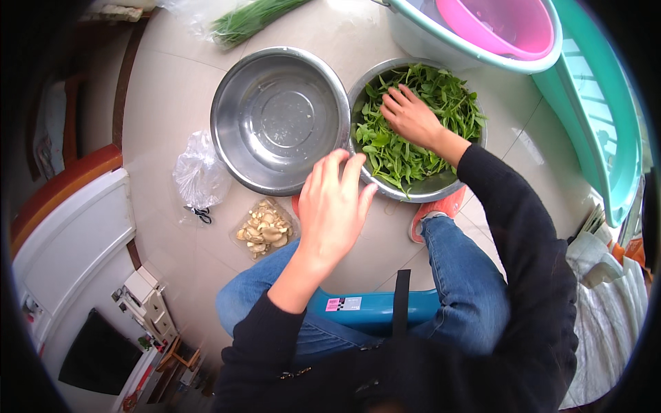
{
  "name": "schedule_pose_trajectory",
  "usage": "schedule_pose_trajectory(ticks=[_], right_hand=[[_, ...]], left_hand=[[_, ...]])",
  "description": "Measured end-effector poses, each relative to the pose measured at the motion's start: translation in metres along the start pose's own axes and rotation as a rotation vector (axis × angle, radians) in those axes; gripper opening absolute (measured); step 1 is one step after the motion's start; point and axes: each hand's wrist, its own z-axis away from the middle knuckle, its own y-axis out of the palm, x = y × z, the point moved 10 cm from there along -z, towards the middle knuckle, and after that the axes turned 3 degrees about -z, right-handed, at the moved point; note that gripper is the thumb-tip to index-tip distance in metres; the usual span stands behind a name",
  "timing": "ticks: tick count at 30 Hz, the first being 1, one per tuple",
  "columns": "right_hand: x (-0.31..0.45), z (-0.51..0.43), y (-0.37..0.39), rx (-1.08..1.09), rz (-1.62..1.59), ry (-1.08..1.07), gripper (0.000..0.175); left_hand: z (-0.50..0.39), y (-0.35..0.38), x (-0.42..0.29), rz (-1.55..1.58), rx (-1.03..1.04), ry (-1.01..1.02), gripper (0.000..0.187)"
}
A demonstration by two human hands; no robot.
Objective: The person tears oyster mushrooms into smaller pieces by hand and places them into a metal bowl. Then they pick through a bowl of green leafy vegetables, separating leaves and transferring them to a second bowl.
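My right hand rests on the leafy greens that fill much of a steel basin; whether its fingers hold any leaves cannot be told. Over the near rim of a second steel basin, my left hand hovers with fingers apart and nothing in it. That basin holds only small bits and drops on its bottom. The two basins stand side by side on the tiled floor, rims touching or nearly so. Left of my left hand, a clear tray of oyster mushrooms lies on the floor.
A clear plastic bag and black-handled scissors lie at the left. Bundled green stalks are at the top. A pale tub with a pink basin stands behind the greens, beside a turquoise plastic tub. Beneath me is a blue stool.
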Motion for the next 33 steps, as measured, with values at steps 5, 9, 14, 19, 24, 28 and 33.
schedule_pose_trajectory(ticks=[5,9,14,19,24,28,33], right_hand=[[-0.043,0.007,0.030,0.055,0.097,0.224,0.055],[-0.054,0.039,0.073,0.354,-0.132,0.382,0.051],[-0.032,0.073,0.071,0.284,-0.213,0.380,0.039],[-0.013,0.095,0.073,0.337,-0.284,0.387,0.037],[-0.013,0.099,0.074,0.345,-0.336,0.403,0.033],[-0.003,0.100,0.084,0.492,-0.263,0.336,0.033],[0.002,0.083,0.056,0.390,-0.132,0.381,0.016]], left_hand=[[0.009,0.031,0.000,0.035,0.196,-0.055,0.039],[0.010,0.041,-0.023,0.084,0.252,0.017,0.040],[0.006,0.040,-0.018,0.085,0.262,0.033,0.039],[0.011,0.038,-0.018,0.092,0.269,0.047,0.039],[0.013,0.034,-0.026,0.178,0.278,0.061,0.039],[0.013,0.037,-0.027,0.199,0.292,0.042,0.040],[0.016,0.046,-0.037,0.166,0.346,0.103,0.042]])
